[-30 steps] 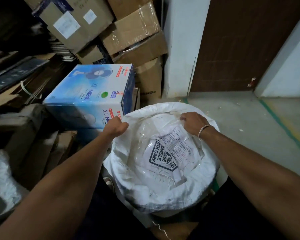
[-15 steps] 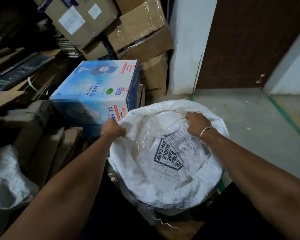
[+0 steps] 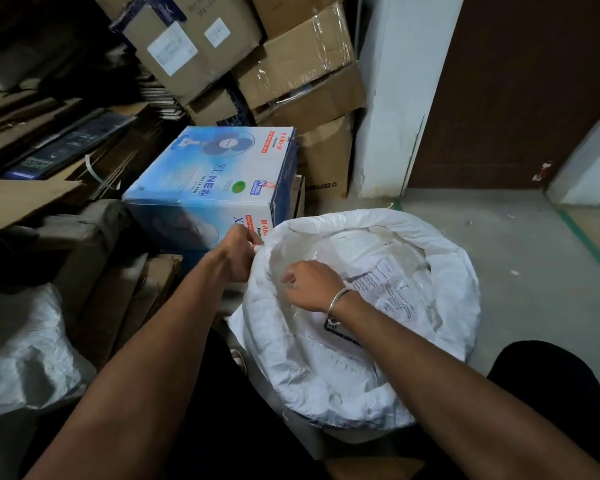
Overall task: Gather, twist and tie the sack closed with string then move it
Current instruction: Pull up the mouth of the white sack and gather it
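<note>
Both sets of fingers (image 3: 254, 241) are clenched: my left hand (image 3: 238, 252) grips the rolled rim of the sack (image 3: 326, 389), my right hand (image 3: 310, 285) seems to pinch the clear liner (image 3: 347, 351) inside its mouth. The sack stands open on the floor (image 3: 499, 237), beside a blue fan box (image 3: 215, 174).

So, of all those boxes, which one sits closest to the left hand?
The blue-and-white printed fan box, right behind the left hand gripping the white sack's rim; the rest are plain brown cardboard cartons stacked farther back.
</note>
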`<state>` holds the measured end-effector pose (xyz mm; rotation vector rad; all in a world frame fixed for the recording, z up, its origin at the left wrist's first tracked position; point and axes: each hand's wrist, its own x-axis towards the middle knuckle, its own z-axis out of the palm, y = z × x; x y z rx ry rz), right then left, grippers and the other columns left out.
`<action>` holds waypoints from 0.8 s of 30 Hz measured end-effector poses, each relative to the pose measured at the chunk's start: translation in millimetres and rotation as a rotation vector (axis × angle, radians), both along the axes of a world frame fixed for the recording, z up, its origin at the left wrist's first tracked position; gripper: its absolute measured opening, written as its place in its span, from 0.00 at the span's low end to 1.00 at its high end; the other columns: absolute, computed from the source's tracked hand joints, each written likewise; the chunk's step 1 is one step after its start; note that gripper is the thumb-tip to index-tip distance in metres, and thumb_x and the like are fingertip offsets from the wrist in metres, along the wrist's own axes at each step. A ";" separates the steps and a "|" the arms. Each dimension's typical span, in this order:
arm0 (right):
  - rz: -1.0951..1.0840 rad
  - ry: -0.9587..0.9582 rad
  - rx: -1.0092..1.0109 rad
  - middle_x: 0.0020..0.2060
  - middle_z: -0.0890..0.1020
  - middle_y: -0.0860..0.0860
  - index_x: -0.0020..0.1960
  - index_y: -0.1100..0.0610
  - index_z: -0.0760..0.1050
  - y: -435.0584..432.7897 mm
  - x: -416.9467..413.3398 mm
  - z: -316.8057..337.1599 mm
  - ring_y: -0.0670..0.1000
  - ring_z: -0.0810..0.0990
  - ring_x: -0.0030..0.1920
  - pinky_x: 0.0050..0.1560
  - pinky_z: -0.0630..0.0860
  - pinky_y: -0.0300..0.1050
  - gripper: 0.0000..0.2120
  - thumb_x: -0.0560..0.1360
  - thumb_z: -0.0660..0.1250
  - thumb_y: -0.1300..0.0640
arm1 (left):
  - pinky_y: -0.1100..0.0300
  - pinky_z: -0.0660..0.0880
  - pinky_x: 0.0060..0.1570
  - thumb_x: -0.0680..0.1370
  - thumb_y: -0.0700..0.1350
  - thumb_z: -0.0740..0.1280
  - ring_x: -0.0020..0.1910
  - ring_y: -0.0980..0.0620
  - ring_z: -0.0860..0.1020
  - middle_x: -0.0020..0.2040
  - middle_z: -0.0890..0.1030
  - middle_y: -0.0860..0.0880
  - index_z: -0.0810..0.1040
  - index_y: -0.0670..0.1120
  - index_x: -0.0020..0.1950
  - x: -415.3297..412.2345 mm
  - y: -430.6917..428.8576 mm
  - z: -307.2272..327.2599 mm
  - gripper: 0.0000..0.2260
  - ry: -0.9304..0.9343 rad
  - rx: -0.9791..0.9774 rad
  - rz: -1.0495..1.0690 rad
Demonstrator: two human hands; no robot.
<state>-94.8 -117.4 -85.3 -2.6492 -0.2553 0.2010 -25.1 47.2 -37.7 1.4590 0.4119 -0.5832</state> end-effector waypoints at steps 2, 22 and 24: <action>0.021 0.091 -0.005 0.56 0.84 0.49 0.58 0.50 0.83 -3.2 1.9 -2.2 0.54 0.82 0.54 0.55 0.80 0.49 0.17 0.71 0.65 0.58 | 0.51 0.79 0.47 0.72 0.31 0.66 0.46 0.43 0.80 0.50 0.82 0.41 0.79 0.38 0.59 7.1 9.3 -6.8 0.16 -0.054 0.256 -0.061; -0.600 0.022 -0.280 0.62 0.77 0.63 0.70 0.59 0.67 -200.6 69.3 18.3 0.65 0.75 0.64 0.61 0.75 0.56 0.29 0.73 0.73 0.54 | 0.54 0.78 0.56 0.72 0.36 0.76 0.56 0.42 0.81 0.57 0.85 0.43 0.86 0.43 0.59 47.3 -3.6 -23.9 0.16 -0.578 1.021 -0.500; -0.569 -0.011 -0.352 0.56 0.82 0.61 0.64 0.58 0.74 -206.8 66.3 20.4 0.64 0.81 0.58 0.56 0.78 0.52 0.24 0.70 0.75 0.54 | 0.51 0.80 0.55 0.72 0.36 0.73 0.55 0.39 0.82 0.57 0.85 0.41 0.85 0.44 0.56 46.7 -0.3 -28.0 0.13 -0.691 1.158 -0.402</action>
